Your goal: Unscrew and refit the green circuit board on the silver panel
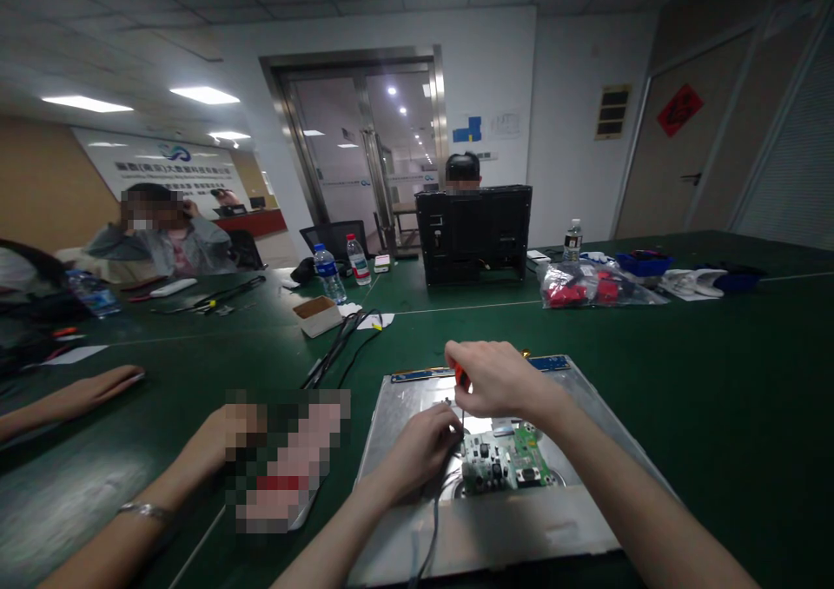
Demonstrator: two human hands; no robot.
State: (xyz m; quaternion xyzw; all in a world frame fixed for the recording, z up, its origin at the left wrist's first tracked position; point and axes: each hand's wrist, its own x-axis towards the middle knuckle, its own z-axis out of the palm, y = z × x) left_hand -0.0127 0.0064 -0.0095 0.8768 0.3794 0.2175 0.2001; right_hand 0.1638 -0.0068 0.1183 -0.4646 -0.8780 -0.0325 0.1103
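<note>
Grip: your right hand (495, 376) pinches the handle of an orange-and-black screwdriver (462, 379) with a thin metal shaft; your left hand (426, 443) has its fingers bent together beside that shaft, but you cannot tell whether they pinch anything, as the hand hides it.
Screwdriver: it stands roughly upright, shaft down, by the left edge of the green-and-white circuit board (495, 460); where its tip rests is hidden.
Board: it lies before you on a wide, flat, silver-grey metal panel (521, 528), which rests on the dark green worktop (730, 380).
Slip risk: pressing at a slant could make the tip skid, scratching the board or jabbing your left fingers just beside it.
Cable risk: the thin dark cable (435, 519) runs close to your left forearm and over the panel's near edge; a careless elbow could tug it and strain whatever it joins.
Panel risk: leaning your right forearm on the metal could slide it and throw your aim off.
Work count: one screwdriver, one panel, one cable at your left hand; board pieces, one or two adjoining, you cannot tell.
Worktop count: four clear plastic bottles (329, 274), one black monitor (475, 237), one small cardboard box (317, 317), one clear plastic bag (596, 285) with red contents.
</note>
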